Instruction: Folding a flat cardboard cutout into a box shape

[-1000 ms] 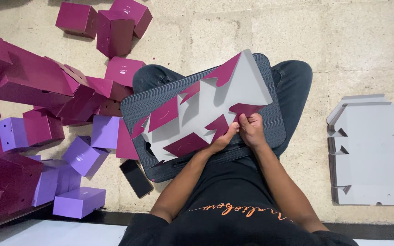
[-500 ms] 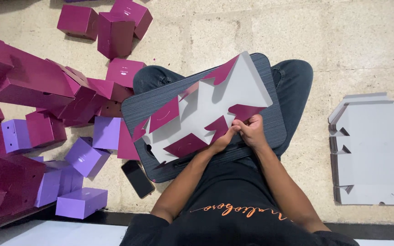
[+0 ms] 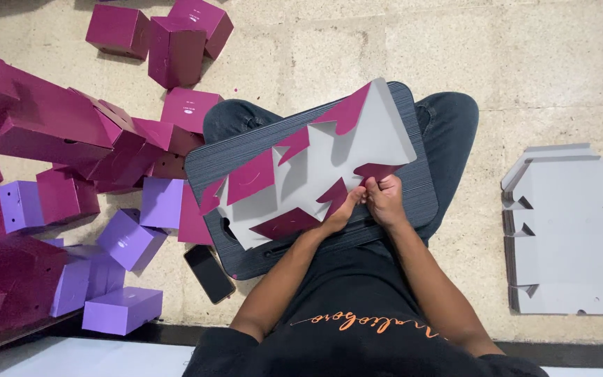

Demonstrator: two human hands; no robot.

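A flat die-cut cardboard box blank, grey inside and magenta outside, lies on a dark lap board across my crossed legs, with several magenta flaps folded up. My left hand pinches a small magenta flap at the blank's near edge. Right beside it, my right hand grips the neighbouring magenta flap; the two hands touch.
Folded magenta boxes and purple boxes lie heaped on the tiled floor at my left. A black phone rests on the floor by my left knee. A stack of flat grey blanks sits at my right.
The far end of the blank has tilted up slightly. Both hands stay at the near edge, working the small flaps.
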